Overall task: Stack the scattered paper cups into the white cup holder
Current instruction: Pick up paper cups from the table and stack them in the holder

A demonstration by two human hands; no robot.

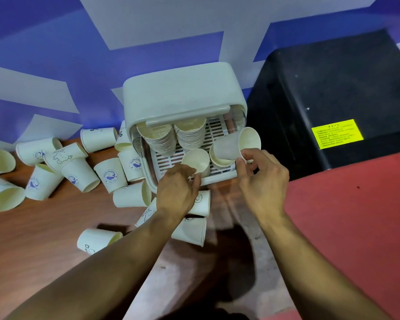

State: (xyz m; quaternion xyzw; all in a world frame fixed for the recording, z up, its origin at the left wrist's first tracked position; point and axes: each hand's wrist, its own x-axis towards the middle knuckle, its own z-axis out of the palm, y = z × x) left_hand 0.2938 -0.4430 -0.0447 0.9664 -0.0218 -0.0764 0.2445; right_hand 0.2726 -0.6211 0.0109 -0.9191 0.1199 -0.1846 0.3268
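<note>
Partly done: two stacks (157,139) inside boxy white plastic cup holder (180,88), many cream paper cups (79,174) scattered left of it. Gripping upright cup (195,158) with left hand (176,190), tilted cup (231,146) with right hand (263,181).

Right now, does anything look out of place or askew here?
Loose paper cups lie tipped on their sides left of the white cup holder. The right hand pinches a tilted cup above the tray. Nothing looks damaged.

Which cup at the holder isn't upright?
The cup the right hand pinches by the rim, tipped sideways over the front-right cup; others there stand mouth-up.
</note>
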